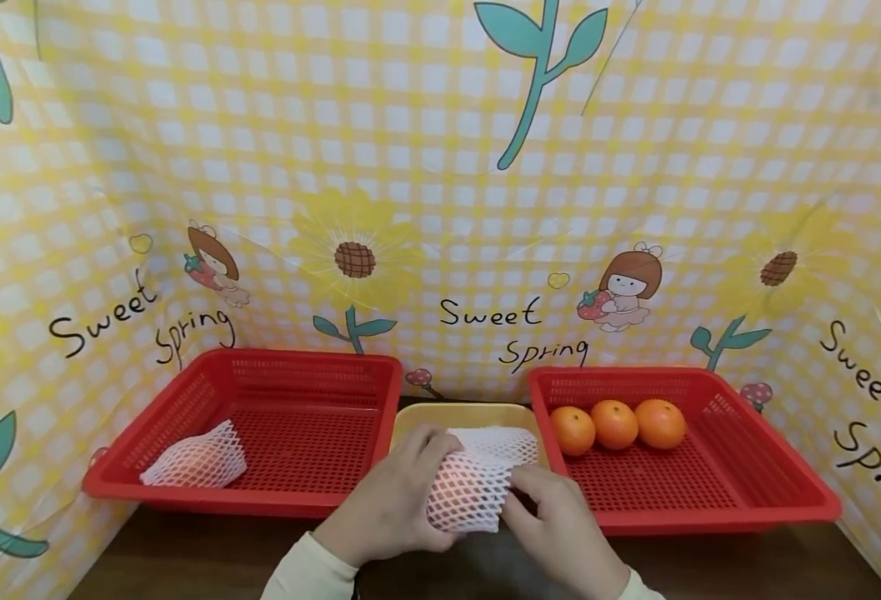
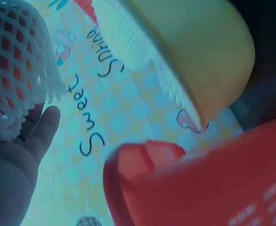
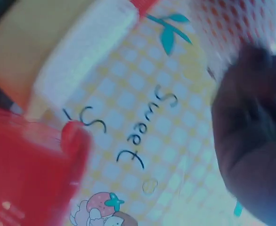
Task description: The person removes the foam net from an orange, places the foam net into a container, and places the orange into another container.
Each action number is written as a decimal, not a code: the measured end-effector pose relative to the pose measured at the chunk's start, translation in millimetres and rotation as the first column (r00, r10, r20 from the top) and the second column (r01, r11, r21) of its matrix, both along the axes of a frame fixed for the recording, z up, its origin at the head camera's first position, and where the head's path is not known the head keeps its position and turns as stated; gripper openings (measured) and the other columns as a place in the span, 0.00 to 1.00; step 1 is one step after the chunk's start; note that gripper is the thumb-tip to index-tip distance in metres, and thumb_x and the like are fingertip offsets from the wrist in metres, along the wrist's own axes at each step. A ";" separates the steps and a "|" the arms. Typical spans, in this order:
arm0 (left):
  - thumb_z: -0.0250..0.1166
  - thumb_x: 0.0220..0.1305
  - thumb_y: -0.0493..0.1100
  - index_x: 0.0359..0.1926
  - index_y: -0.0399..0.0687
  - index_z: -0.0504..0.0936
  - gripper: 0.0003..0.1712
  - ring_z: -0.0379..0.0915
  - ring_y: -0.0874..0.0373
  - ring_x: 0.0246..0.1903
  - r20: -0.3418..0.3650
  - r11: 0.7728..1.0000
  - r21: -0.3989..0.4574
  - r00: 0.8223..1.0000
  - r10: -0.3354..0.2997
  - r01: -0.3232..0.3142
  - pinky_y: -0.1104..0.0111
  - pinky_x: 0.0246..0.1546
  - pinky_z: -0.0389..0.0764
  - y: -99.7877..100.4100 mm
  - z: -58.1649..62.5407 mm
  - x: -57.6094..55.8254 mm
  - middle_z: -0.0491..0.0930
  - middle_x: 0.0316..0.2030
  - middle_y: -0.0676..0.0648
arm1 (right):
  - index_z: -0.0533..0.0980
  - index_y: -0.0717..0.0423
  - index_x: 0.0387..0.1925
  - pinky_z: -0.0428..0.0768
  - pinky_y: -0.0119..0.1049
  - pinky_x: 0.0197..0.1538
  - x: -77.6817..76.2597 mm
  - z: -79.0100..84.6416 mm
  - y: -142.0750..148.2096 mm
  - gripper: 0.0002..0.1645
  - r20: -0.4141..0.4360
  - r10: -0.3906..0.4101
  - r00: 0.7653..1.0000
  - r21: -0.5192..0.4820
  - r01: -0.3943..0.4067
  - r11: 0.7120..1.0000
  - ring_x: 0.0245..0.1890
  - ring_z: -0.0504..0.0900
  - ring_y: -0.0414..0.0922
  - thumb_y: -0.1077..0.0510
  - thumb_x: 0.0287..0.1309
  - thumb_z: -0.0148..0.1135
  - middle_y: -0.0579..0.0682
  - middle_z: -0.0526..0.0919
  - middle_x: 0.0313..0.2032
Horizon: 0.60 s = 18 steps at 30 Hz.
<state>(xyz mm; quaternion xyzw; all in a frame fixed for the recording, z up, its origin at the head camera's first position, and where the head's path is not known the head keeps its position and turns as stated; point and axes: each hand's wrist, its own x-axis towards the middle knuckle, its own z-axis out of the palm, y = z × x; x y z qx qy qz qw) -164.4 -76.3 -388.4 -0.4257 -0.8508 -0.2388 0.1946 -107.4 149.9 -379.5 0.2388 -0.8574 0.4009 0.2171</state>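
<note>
In the head view my left hand grips an orange fruit inside a white foam net sleeve from its left side. My right hand pinches the open right end of that sleeve, thumb against fingers. The left wrist view shows the netted fruit resting against my left fingers. My right fingers are blurred at the net in the right wrist view. Just behind the hands, more white foam sleeves lie in a yellow bin, partly hidden by the held fruit.
On the left, a red basket holds one netted fruit. The right red basket holds three bare oranges in a row. A checked cloth hangs behind; a dark tabletop lies in front.
</note>
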 end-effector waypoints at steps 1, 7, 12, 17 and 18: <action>0.84 0.33 0.55 0.58 0.51 0.68 0.51 0.69 0.61 0.46 0.001 1.000 -0.003 1.000 -0.004 0.004 0.66 0.45 0.79 1.8 -3.2 1.4 0.68 0.51 0.51 | 0.77 0.41 0.26 0.70 0.28 0.27 0.9 -5.2 -1.3 0.19 -0.053 -0.011 0.999 -0.011 0.010 1.000 0.26 0.68 0.31 0.69 0.56 0.69 0.31 0.71 0.26; 0.83 0.38 0.61 0.59 0.51 0.66 0.51 0.69 0.66 0.43 0.080 0.996 -0.081 0.996 -0.039 0.045 0.74 0.41 0.78 16.2 -32.2 11.4 0.66 0.50 0.52 | 0.83 0.56 0.35 0.81 0.42 0.43 1.5 -46.7 4.4 0.12 -0.001 -0.073 0.997 0.116 0.073 0.991 0.42 0.80 0.42 0.71 0.47 0.70 0.47 0.81 0.45; 0.73 0.55 0.67 0.61 0.48 0.64 0.44 0.64 0.67 0.44 0.280 0.982 -0.146 0.957 -0.076 0.120 0.76 0.39 0.75 21.2 -62.0 22.0 0.63 0.48 0.53 | 0.81 0.56 0.49 0.80 0.50 0.48 -17.2 -84.4 24.9 0.18 0.460 0.010 0.888 0.232 -0.131 0.964 0.49 0.78 0.44 0.51 0.62 0.69 0.49 0.79 0.50; 0.64 0.62 0.71 0.64 0.44 0.62 0.45 0.60 0.65 0.45 0.390 0.969 -0.202 0.919 -0.056 0.145 0.72 0.41 0.75 21.5 -68.4 28.0 0.61 0.48 0.53 | 0.80 0.47 0.41 0.78 0.45 0.39 -32.4 -111.7 30.0 0.19 0.688 0.056 0.724 0.177 -0.242 0.954 0.35 0.75 0.38 0.41 0.56 0.73 0.41 0.76 0.35; 0.64 0.62 0.70 0.66 0.43 0.61 0.47 0.61 0.64 0.46 0.425 0.965 -0.211 0.904 -0.052 0.155 0.71 0.42 0.75 20.2 -65.6 28.2 0.61 0.49 0.52 | 0.81 0.48 0.42 0.79 0.46 0.42 -35.2 -118.4 29.5 0.19 0.717 0.051 0.695 0.167 -0.242 0.956 0.36 0.76 0.41 0.42 0.55 0.75 0.44 0.77 0.35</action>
